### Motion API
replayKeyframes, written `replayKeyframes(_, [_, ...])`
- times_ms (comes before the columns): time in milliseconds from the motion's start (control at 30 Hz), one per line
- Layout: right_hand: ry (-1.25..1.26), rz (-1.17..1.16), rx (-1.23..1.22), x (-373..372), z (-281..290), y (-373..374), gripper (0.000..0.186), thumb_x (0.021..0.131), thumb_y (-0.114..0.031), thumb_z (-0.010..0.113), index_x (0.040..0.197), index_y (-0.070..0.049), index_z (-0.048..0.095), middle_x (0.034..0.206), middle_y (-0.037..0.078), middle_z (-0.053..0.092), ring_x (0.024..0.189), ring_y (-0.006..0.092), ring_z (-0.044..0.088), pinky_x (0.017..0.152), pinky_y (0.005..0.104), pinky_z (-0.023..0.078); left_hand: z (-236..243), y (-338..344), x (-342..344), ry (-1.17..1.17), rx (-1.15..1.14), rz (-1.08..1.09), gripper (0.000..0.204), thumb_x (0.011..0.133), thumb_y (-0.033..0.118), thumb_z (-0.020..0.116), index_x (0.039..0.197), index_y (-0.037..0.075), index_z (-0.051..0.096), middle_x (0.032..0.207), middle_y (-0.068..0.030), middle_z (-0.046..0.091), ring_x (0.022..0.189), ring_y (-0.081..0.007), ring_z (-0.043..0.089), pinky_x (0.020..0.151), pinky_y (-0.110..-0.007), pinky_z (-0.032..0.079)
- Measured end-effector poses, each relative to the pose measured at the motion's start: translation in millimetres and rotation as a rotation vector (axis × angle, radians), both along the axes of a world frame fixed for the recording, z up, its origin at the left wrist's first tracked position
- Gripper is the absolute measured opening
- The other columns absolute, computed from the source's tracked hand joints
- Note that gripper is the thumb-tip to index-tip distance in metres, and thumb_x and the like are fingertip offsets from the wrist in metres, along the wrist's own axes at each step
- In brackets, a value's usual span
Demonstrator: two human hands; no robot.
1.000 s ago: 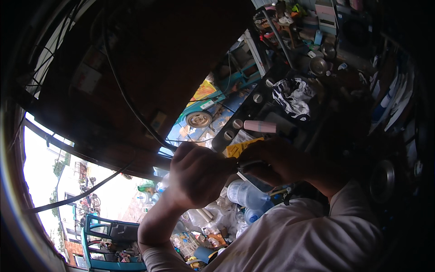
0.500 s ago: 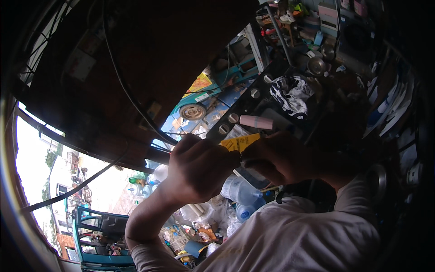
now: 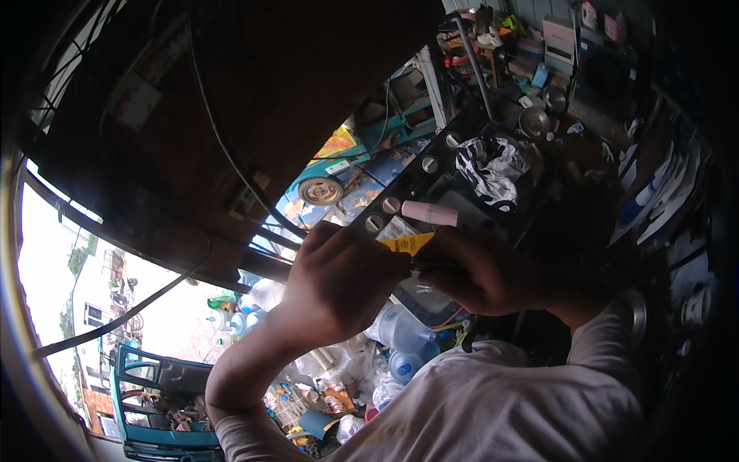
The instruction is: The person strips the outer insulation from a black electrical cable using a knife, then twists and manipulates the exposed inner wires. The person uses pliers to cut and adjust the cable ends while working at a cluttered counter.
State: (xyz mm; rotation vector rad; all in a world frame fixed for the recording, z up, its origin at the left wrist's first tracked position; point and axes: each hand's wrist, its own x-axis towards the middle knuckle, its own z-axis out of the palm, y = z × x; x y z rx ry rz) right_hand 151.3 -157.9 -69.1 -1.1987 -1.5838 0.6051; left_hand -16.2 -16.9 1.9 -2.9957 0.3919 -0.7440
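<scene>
Because the left hand (image 3: 339,273) and right hand (image 3: 481,271) meet with their backs turned up, perhaps so one steadies the other, they hide each grip, and I cannot tell how tightly it is closed or what it holds. Just past them, a yellow label (image 3: 408,244) shows between the hands, near the knobbed edge of the black appliance (image 3: 411,182). Beside those knobs is a pink bottle (image 3: 429,213), with a crumpled cloth (image 3: 493,173) farther along, probably kept clear of the hands.

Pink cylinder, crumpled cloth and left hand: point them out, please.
Pink cylinder (image 3: 430,213): head view, middle of its side.
Crumpled cloth (image 3: 494,171): head view, central folds.
Left hand (image 3: 343,276): head view, back of hand.
</scene>
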Motion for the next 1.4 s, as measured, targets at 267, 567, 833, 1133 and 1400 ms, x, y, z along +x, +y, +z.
replayKeyframes(267, [-0.414, -0.14, 0.169, -4.7, 1.5, -5.8, 0.022, 0.088, -0.013, 0.063, 0.107, -0.003, 0.058, 0.085, 0.012, 0.064, 0.074, 0.0264, 0.064, 0.068, 0.038, 0.049, 13.2, -5.6, 6.2, 0.239, -0.15, 0.089, 0.014, 0.075, 0.004, 0.07, 0.088, 0.005, 0.068, 0.077, -0.0067, 0.062, 0.074, -0.0213, 0.06, 0.07, -0.033, 0.045])
replayKeyframes(567, [-0.704, -0.278, 0.351, -8.5, -13.3, -3.8, 0.032, 0.085, -0.022, 0.063, 0.112, -0.007, 0.058, 0.088, 0.01, 0.065, 0.075, 0.0223, 0.064, 0.067, 0.04, 0.048, 22.5, 0.8, 13.6, 0.439, -0.397, 0.115, 0.008, 0.078, 0.007, 0.069, 0.086, 0.004, 0.069, 0.073, -0.0073, 0.06, 0.069, -0.0223, 0.058, 0.064, -0.033, 0.045])
replayKeyframes(833, [-0.35, -0.142, 0.281, -7.6, -11.6, 3.5, 0.024, 0.085, -0.012, 0.064, 0.109, -0.007, 0.06, 0.084, 0.01, 0.065, 0.07, 0.0276, 0.064, 0.065, 0.0392, 0.05, 19.2, -2.8, 10.7, 0.438, -0.323, 0.144, 0.011, 0.077, 0.008, 0.069, 0.088, 0.005, 0.069, 0.077, -0.0071, 0.061, 0.071, -0.0214, 0.058, 0.066, -0.034, 0.044])
replayKeyframes(1133, [-0.354, -0.139, 0.345, -3.2, 0.5, 2.6, 0.019, 0.083, -0.007, 0.067, 0.097, -0.003, 0.053, 0.078, 0.014, 0.062, 0.066, 0.0317, 0.063, 0.066, 0.043, 0.049, 3.1, -0.5, 1.4, 0.087, -0.147, -0.001, 0.02, 0.068, 0.0, 0.073, 0.087, 0.004, 0.067, 0.076, -0.0068, 0.062, 0.071, -0.0224, 0.061, 0.068, -0.033, 0.048])
replayKeyframes(1400, [-0.704, -0.128, 0.446, 2.6, 7.7, 0.6, 0.022, 0.08, -0.01, 0.071, 0.093, -0.003, 0.054, 0.071, 0.008, 0.056, 0.057, 0.024, 0.058, 0.054, 0.0354, 0.046, -4.3, -0.9, -6.4, -0.078, -0.046, -0.08, 0.026, 0.064, -0.002, 0.074, 0.089, 0.002, 0.067, 0.075, -0.0057, 0.061, 0.063, -0.0195, 0.059, 0.057, -0.03, 0.046])
